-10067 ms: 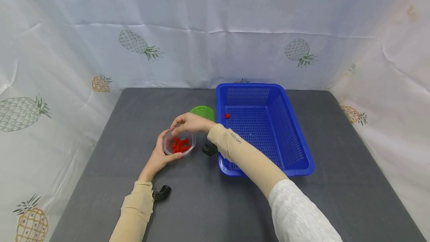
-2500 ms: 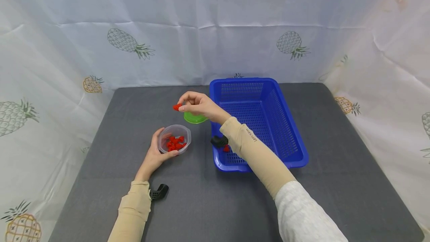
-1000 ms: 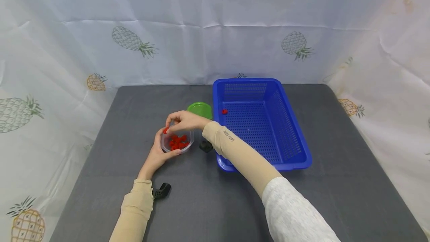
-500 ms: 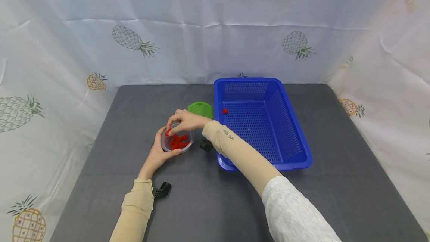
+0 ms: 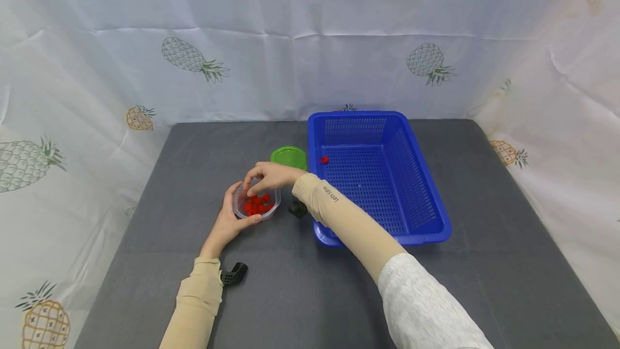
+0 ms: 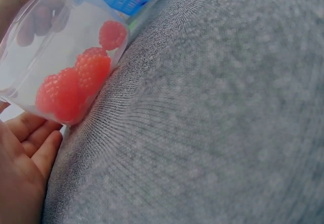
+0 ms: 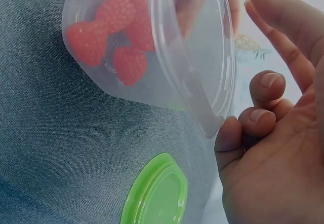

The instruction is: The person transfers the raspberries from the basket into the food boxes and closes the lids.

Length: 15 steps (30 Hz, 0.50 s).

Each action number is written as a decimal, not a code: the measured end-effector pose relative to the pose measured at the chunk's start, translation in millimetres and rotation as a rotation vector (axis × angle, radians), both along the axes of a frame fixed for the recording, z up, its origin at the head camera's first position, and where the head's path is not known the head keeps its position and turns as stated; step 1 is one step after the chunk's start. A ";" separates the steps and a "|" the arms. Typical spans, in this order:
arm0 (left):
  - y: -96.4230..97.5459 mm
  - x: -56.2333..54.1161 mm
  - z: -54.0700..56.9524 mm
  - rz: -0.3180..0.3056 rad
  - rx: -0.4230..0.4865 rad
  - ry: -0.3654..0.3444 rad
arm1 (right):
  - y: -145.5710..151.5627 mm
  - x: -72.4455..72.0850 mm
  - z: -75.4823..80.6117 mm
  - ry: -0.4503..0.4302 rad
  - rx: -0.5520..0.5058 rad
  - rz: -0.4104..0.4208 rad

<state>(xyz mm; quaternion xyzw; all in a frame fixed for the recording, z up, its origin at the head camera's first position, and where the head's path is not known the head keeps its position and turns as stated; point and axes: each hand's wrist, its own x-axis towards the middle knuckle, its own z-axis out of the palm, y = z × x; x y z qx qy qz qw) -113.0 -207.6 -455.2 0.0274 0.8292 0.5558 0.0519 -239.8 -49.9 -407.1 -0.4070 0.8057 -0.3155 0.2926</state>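
Observation:
My left hand [image 5: 226, 224] grips a clear plastic tub [image 5: 277, 198], thumb at the near side and fingers round the left. Several red raspberries [image 5: 258, 207] lie inside it. Over the tub's rim hovers my right hand [image 5: 272, 175], its thumb and forefinger bent towards the opening. In the right wrist view no raspberry shows between its fingers, which are loosely bent, the little finger near the rim. A green lid [image 5: 289, 156] lies just behind that hand. The left wrist view shows raspberries [image 6: 66, 92] through the tub's tilted wall.
A blue perforated basket [image 5: 378, 176] stands right of the tub, one raspberry [image 5: 325, 160] in its left part. My right forearm crosses the basket's near left corner and hides part of it. Everything stands on a grey table [image 5: 290, 290] with pineapple-print cloth [image 5: 290, 74] behind.
At 2.5 s ago my right hand pinched a raspberry above the lid. It then moved left and down to the tub and let the raspberry go inside. My left hand kept its grip.

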 end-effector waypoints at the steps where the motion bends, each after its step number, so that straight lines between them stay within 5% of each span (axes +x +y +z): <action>1: 0.0 0.1 0.0 0.000 0.002 -0.001 | 0.2 0.3 0.5 -0.006 0.000 -0.003; 9: -2.5 -1.4 -3.5 -0.012 0.018 -0.020 | -0.1 1.9 3.4 -0.081 -0.088 -0.011; 15: -9.3 -8.9 -24.1 -0.002 0.027 -0.035 | -0.1 2.5 4.6 -0.155 -0.163 -0.026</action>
